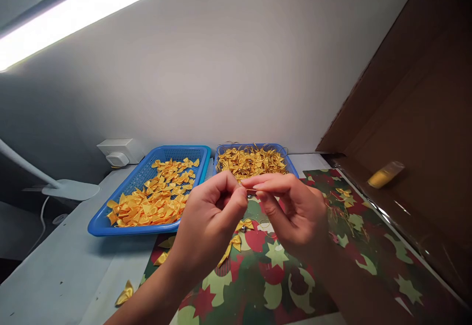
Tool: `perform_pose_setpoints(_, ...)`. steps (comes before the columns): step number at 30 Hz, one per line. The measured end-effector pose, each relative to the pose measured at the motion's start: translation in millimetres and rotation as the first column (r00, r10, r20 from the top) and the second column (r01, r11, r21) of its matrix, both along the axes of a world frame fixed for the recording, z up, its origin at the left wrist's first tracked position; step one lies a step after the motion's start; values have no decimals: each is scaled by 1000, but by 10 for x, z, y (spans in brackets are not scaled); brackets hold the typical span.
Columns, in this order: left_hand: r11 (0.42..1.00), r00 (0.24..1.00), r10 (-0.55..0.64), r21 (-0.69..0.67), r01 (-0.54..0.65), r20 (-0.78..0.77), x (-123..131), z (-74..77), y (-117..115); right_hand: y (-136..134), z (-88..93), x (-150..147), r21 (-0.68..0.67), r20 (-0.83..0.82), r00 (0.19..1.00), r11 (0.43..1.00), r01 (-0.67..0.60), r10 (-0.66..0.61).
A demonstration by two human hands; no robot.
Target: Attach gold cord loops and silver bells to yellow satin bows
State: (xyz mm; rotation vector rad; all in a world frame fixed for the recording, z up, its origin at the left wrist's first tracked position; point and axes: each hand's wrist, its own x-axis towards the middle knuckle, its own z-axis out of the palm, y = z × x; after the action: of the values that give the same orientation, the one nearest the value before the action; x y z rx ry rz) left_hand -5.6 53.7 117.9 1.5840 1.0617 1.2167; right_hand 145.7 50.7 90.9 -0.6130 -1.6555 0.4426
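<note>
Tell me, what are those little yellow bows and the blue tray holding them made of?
The yellow bows look like satin ribbon: soft folds with a light sheen. The blue tray looks like moulded plastic, going by its even colour, smooth rim and perforated walls.

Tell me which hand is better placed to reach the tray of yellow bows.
Left, likely. The left hand sits beside the tray of yellow bows; the right hand is farther off, before the basket of gold loops, and would have to cross over.
</note>
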Motion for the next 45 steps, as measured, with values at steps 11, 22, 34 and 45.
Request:
perform_pose_setpoints(11,997,998,-56,-49,56,-1,-54,-22,49,51,9,-17,-123,-109,992,990,-75,62)
perform_pose_setpoints(22,979,987,-152,-150,141,-62,-127,37,103,16,88,80,-117,35,998,992,-41,45)
perform_pose_setpoints(34,960,976,-197,-223,172,-95,-135,56,101,-32,155,132,-112,145,988,993,-34,50)
perform_pose_setpoints(45,948,975,-212,-256,188,-68,-130,42,131,-23,164,162,-59,222,975,998,-17,30)
